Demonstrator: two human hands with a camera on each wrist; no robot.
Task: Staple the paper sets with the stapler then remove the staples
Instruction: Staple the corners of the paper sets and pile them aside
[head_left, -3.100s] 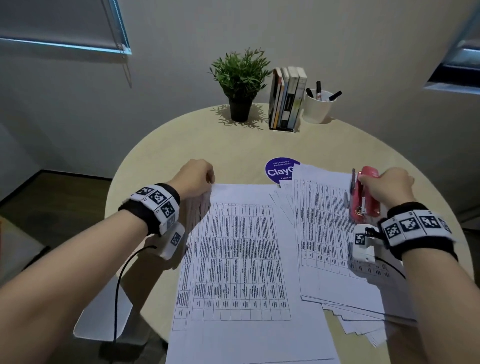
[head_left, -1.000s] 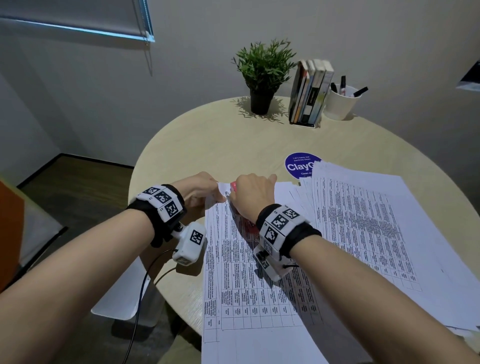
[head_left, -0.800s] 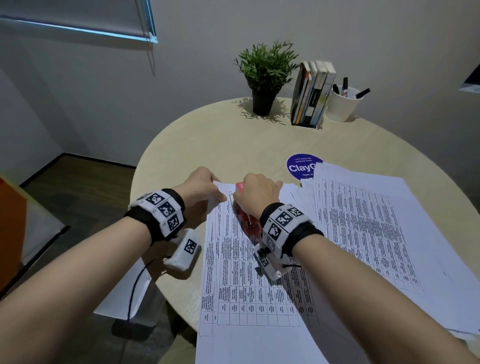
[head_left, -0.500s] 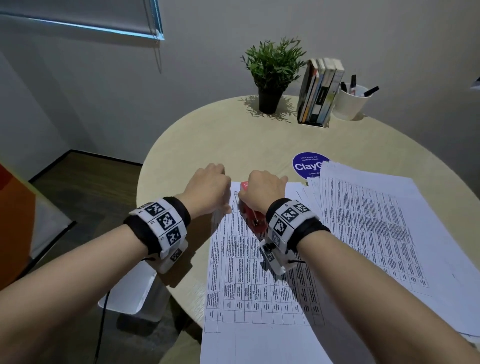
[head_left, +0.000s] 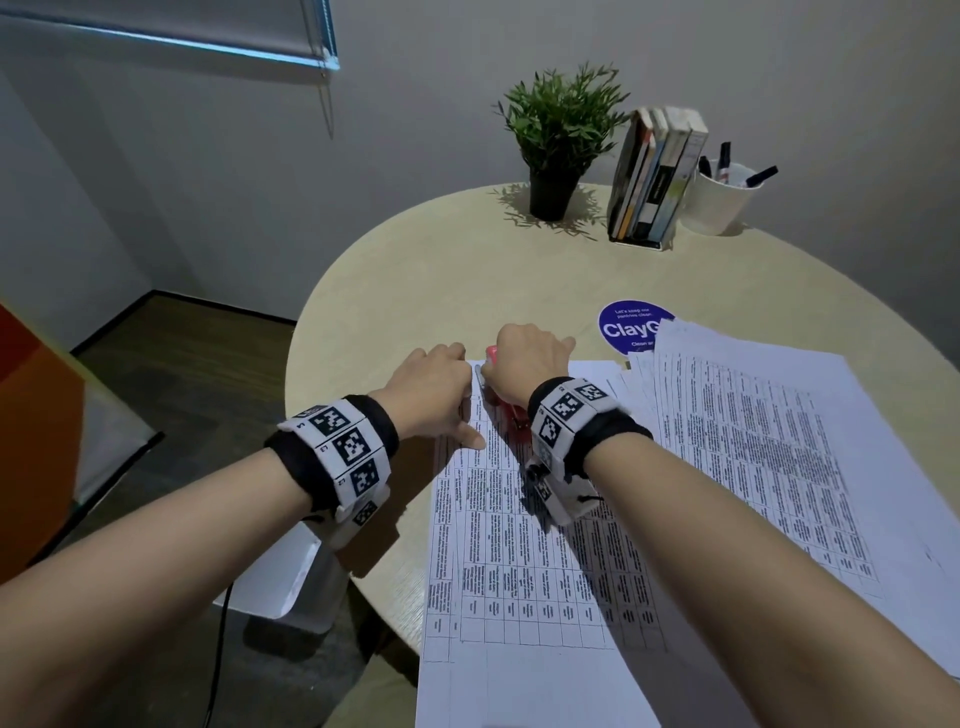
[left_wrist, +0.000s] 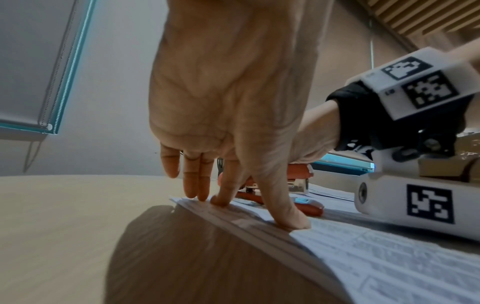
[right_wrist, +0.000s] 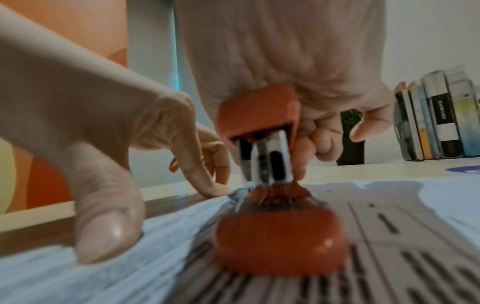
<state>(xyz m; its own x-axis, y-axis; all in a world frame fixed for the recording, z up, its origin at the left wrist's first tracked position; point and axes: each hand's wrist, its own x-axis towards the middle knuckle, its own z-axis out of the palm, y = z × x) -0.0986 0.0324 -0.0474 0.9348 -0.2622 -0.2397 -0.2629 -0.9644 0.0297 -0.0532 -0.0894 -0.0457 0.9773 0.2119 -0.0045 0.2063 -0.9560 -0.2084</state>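
— Stapling, by the look of it? Where is the red plastic stapler (right_wrist: 270, 185) sitting?

— It is sitting on the far left corner of the near set of white printed paper sheets (head_left: 524, 545), which is lying on the round beige wooden table (head_left: 441, 280). The right hand (head_left: 524, 364) is wrapping its fingers (right_wrist: 322, 144) over the stapler's top arm and grasping it from above. In the right wrist view the arm is standing lifted off the base, so I am judging the press as not yet finished, though the stapler's front is hidden.

— And the other hand?

— The left hand (head_left: 434, 384) is lying released, fingers straight, with its thumb (left_wrist: 285, 214) and fingertips (left_wrist: 221, 197) pressing down on the left edge of the same set, just beside the stapler. It is pinning the sheets flat, not gripping them.

— What about the second set?

— A larger fanned stack of printed sheets (head_left: 769, 441) is waiting to the right, partly covering a blue round sticker (head_left: 628, 325).

— So the next move?

— Probably a firm downward squeeze while the left hand is keeping the corner squared. A slip of the sheets could leave the staple catching only some pages.
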